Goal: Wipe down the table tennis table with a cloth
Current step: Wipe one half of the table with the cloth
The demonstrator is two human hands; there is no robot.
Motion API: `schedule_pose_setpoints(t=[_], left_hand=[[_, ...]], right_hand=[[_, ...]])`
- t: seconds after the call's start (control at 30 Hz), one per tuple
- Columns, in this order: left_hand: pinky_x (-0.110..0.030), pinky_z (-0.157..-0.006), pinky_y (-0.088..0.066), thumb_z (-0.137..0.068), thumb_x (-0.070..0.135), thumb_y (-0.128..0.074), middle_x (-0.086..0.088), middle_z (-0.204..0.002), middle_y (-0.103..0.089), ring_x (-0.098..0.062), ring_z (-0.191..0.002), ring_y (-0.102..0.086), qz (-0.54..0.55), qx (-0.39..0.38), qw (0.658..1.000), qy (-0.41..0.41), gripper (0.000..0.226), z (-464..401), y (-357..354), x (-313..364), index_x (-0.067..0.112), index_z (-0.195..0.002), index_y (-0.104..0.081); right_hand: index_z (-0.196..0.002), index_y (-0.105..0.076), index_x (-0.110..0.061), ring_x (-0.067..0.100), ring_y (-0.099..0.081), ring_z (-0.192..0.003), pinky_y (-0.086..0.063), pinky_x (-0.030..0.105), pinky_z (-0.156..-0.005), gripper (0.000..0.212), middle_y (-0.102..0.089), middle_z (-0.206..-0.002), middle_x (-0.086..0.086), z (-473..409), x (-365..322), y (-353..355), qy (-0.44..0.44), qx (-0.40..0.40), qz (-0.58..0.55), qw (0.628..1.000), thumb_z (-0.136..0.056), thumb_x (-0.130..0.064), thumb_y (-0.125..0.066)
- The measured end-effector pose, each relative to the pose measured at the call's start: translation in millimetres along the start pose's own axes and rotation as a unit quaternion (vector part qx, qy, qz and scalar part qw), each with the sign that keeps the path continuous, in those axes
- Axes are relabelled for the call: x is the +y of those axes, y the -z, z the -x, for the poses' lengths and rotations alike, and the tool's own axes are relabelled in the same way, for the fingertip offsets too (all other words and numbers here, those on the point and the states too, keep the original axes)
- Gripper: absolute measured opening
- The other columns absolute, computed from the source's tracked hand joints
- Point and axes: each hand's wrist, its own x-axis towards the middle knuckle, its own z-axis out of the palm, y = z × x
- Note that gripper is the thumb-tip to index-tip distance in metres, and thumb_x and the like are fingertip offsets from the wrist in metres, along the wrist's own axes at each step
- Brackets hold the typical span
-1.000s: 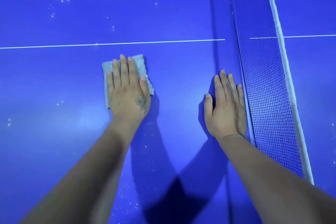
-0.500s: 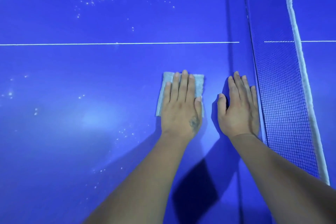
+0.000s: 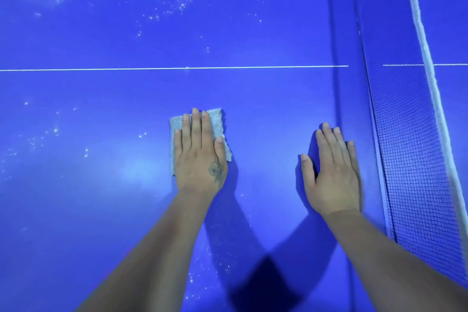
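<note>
The left hand lies flat on the cloth on the bench. The right hand lies flat on the bench to its right, just beside the net.

Grey cloth — flat on blue table

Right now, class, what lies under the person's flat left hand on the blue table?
A grey folded cloth lies under the left hand, pressed on the blue table tennis table. The cloth's middle and the surface beneath are covered.
</note>
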Motion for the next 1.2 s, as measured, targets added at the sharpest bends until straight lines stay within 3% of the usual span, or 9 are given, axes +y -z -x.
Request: schedule_pose_setpoints(t=[0.17,0.5,0.63,0.83,1.03,1.2], left_hand=[[-0.051,-0.135,-0.008,-0.112,0.043,-0.017,-0.012,-0.179,-0.013,-0.031,-0.167,-0.008,-0.012,0.006,1.0,0.008,0.069,-34.2,-4.3,5.6,0.006,-0.17,-0.019],[-0.048,-0.135,-0.005,-0.114,0.042,-0.019,-0.008,-0.181,-0.007,-0.027,-0.167,0.0,0.002,-0.023,0.984,-0.179,0.067,-30.9,-8.9,81.7,0.009,-0.172,-0.012],[-0.047,-0.135,-0.003,-0.109,0.046,-0.014,-0.007,-0.18,-0.012,-0.027,-0.167,-0.006,0.01,-0.029,0.992,-0.125,0.072,-85.5,-9.6,75.3,0.01,-0.171,-0.018],[-0.048,-0.134,-0.003,-0.108,0.048,-0.015,-0.01,-0.18,-0.008,-0.029,-0.167,-0.005,0.009,-0.031,0.999,-0.014,0.075,-121.3,0.5,2.9,0.01,-0.172,-0.013],[-0.053,-0.134,-0.009,-0.113,0.044,-0.018,-0.018,-0.178,-0.015,-0.035,-0.166,-0.009,-0.008,0.005,0.999,0.044,0.069,-45.6,9.6,-37.3,0.003,-0.169,-0.017],[-0.054,-0.134,-0.008,-0.114,0.043,-0.021,-0.017,-0.179,-0.01,-0.034,-0.167,-0.004,-0.025,-0.017,1.0,0.006,0.069,18.8,8.3,-7.5,0.002,-0.17,-0.015]], right_hand=[[-0.162,-0.039,-0.009,0.017,-0.017,-0.164,-0.016,0.051,-0.132,0.064,-0.027,-0.175,0.0,-0.3,-0.4,-2.2,-0.004,0.001,0.001,1.0,-0.108,-0.043,-0.041],[-0.16,-0.043,-0.007,0.019,-0.022,-0.163,-0.021,0.053,-0.131,0.062,-0.032,-0.173,0.002,-2.7,0.1,-1.8,0.004,0.012,-0.007,1.0,-0.107,-0.039,-0.045],[-0.16,-0.043,-0.007,0.02,-0.023,-0.163,-0.021,0.053,-0.131,0.062,-0.032,-0.173,0.001,-3.3,0.7,-2.3,0.007,0.013,-0.011,1.0,-0.106,-0.039,-0.045],[-0.161,-0.042,-0.008,0.017,-0.019,-0.163,-0.019,0.051,-0.132,0.063,-0.03,-0.174,-0.001,-3.5,0.3,-2.1,0.002,0.001,-0.012,1.0,-0.107,-0.04,-0.043],[-0.161,-0.041,-0.008,0.018,-0.02,-0.163,-0.019,0.052,-0.132,0.062,-0.029,-0.174,0.0,-2.8,-0.1,-1.0,0.002,-0.002,-0.01,1.0,-0.108,-0.04,-0.044],[-0.161,-0.041,-0.008,0.018,-0.019,-0.163,-0.019,0.053,-0.131,0.063,-0.029,-0.174,0.0,-2.8,-0.5,0.2,0.001,-0.004,-0.012,1.0,-0.108,-0.04,-0.043]])
